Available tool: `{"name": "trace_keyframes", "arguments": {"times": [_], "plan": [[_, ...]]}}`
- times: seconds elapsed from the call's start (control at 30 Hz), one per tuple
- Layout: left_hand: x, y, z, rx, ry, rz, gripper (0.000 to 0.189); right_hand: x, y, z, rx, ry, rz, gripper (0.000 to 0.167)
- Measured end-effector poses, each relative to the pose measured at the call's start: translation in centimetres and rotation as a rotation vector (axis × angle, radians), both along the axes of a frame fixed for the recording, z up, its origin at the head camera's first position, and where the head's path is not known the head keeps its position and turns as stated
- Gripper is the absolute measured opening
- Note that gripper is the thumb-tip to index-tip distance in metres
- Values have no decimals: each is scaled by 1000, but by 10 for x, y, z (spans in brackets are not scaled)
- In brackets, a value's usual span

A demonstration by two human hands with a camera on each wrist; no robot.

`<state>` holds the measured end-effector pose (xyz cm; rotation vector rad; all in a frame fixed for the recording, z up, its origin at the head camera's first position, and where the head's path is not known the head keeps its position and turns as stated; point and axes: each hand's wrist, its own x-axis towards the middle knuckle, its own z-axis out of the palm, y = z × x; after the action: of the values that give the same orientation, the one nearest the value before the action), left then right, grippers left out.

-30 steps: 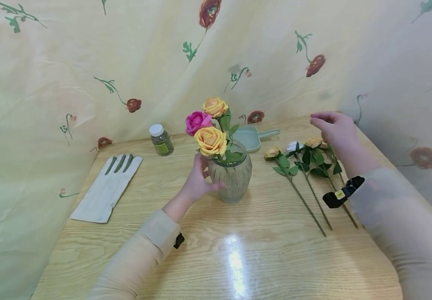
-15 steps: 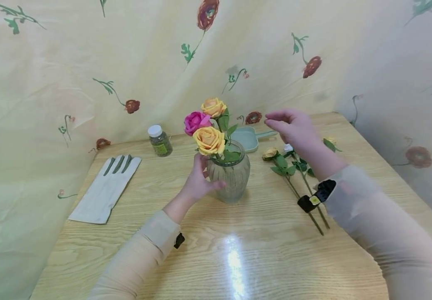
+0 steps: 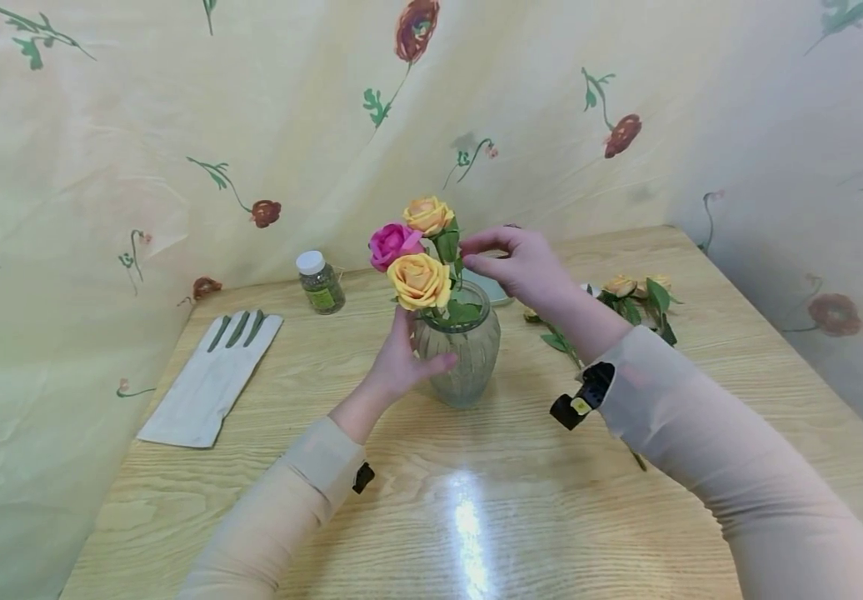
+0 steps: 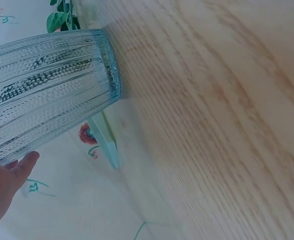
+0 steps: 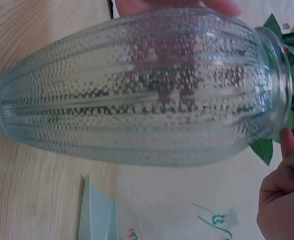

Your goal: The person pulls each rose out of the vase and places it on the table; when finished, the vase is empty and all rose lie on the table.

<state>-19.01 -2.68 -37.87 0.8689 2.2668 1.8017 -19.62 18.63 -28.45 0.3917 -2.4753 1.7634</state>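
Observation:
A ribbed clear glass vase [image 3: 457, 358] stands upright on the table, holding two yellow roses [image 3: 420, 282] and a magenta rose [image 3: 394, 246]. My left hand [image 3: 399, 367] grips the vase from its left side, thumb across the front. In the left wrist view, part of that hand [image 4: 9, 187] shows against the glass. My right hand [image 3: 517, 265] is at the right of the bouquet, above the vase rim, its fingertips beside the green leaves [image 3: 446, 246]. A gap shows between thumb and forefinger; whether they touch a leaf or stem is unclear. The right wrist view shows its bent fingers [image 5: 286, 172] near the rim.
Loose yellow roses [image 3: 621, 286] and other stems lie on the right, partly behind my right arm. A pale green pan [image 3: 486, 282] sits behind the vase. A white-capped jar [image 3: 321, 283] and a white glove [image 3: 214, 379] are on the left. Floral cloth hangs behind the table.
My right hand has moved left from above the loose roses to the leaves beside the bouquet. My left hand has stayed on the vase, which stands in the same place.

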Motion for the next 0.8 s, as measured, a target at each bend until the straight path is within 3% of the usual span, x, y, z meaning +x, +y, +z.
{"name": "trace_keyframes", "arguments": {"times": [0.3, 0.53, 0.8], "plan": [[-1, 1, 6, -19, 4, -10, 103, -6, -15, -1, 60, 11, -8, 27], [-3, -1, 3, -30, 21, 4, 101, -9, -21, 1, 86, 6, 3, 27], [-3, -1, 1, -21, 25, 9, 119, -12, -28, 2, 65, -9, -20, 21]]}}
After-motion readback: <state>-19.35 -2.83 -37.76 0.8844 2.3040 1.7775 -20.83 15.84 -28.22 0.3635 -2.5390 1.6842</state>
